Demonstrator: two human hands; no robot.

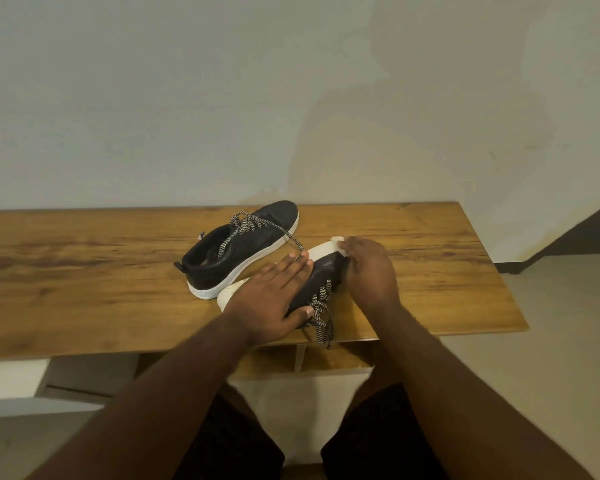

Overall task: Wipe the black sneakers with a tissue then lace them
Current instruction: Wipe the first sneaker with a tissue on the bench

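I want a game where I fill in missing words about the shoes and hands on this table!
1. The near sneaker lies tipped on its ____ under the left hand.
2. The right hand holds a white ____ against that sneaker's toe.
3. The far sneaker stands upright on the ____ table.
4. The laces of the near sneaker are black and ____.

Missing words: side; tissue; wooden; white

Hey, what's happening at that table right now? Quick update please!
Left hand flat on near sneaker, steadying it. Right hand wiping its toe with tissue. Second sneaker upright behind, laces loose. Nothing in the way.
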